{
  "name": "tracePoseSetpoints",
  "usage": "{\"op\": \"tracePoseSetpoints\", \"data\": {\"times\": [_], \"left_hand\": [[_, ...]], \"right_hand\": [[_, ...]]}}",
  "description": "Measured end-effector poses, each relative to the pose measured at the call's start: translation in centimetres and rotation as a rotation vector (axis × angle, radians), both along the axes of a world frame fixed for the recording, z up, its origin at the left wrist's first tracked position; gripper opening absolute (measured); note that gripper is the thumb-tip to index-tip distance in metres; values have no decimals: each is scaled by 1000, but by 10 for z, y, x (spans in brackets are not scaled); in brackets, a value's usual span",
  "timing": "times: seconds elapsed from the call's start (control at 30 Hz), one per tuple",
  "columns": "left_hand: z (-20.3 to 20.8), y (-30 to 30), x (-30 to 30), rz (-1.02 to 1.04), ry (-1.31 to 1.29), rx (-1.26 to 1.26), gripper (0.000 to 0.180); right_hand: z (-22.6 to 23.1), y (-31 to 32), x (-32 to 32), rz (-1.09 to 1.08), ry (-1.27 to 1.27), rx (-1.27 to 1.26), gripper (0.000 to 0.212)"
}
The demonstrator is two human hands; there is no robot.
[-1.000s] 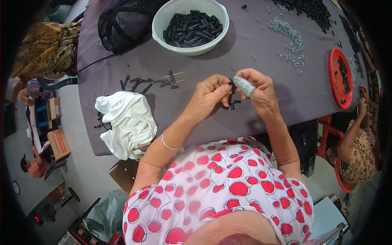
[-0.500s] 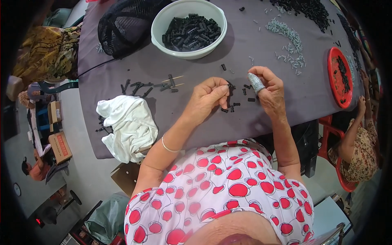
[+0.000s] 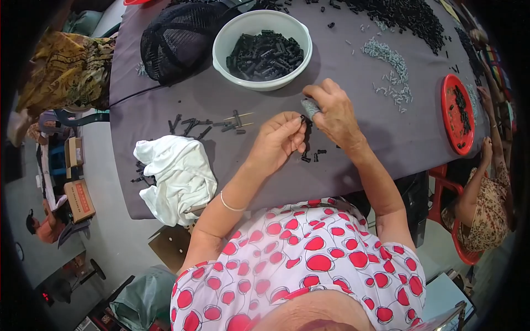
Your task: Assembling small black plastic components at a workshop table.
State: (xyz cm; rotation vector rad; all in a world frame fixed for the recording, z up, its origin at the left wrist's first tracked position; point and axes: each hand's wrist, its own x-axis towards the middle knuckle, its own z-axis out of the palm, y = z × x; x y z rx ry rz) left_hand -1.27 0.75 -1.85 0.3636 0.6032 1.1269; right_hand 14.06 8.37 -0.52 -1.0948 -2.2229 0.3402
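Note:
My left hand [image 3: 279,138] is closed in a pinch, holding a small black plastic piece [image 3: 302,119] between thumb and forefinger. Close by on its right, my right hand [image 3: 335,115] bends over with curled fingers and a grey wrapping [image 3: 311,108] on one digit. Whatever its fingertips hold is hidden. Several loose black plastic pieces [image 3: 306,158] lie on the grey tablecloth [image 3: 232,160] just below the hands. Beyond them stands a white bowl [image 3: 217,62] filled with black plastic parts [image 3: 265,57].
Small grey springs [image 3: 395,69] and a black heap of parts [image 3: 408,22] spread at the far right. A red tray [image 3: 465,144] sits near a seated person [image 3: 479,215]. At left lie a white cloth [image 3: 179,176], a black mesh cap [image 3: 176,41], black pieces and thin sticks [image 3: 240,117].
My right hand has moved left, closer to my left hand, and turned over with its back showing. My left hand keeps its pinch. The whole view has shifted slightly.

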Motion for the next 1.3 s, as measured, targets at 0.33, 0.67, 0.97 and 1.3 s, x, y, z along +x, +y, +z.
{"op": "tracePoseSetpoints", "data": {"times": [0.33,0.67,0.97,1.3], "left_hand": [[-2,-1,1,-10,6,39,15],[0,-5,3,-42,84,66,17],[-1,-5,3,-90,-91,104,18],[-3,-6,2,-90,-150,107,17]], "right_hand": [[4,-3,-2,64,-144,-85,21],[20,-31,30,71,820,-973,17],[29,-57,33,146,1018,-895,20],[30,-60,28,98,955,-818,23]]}}
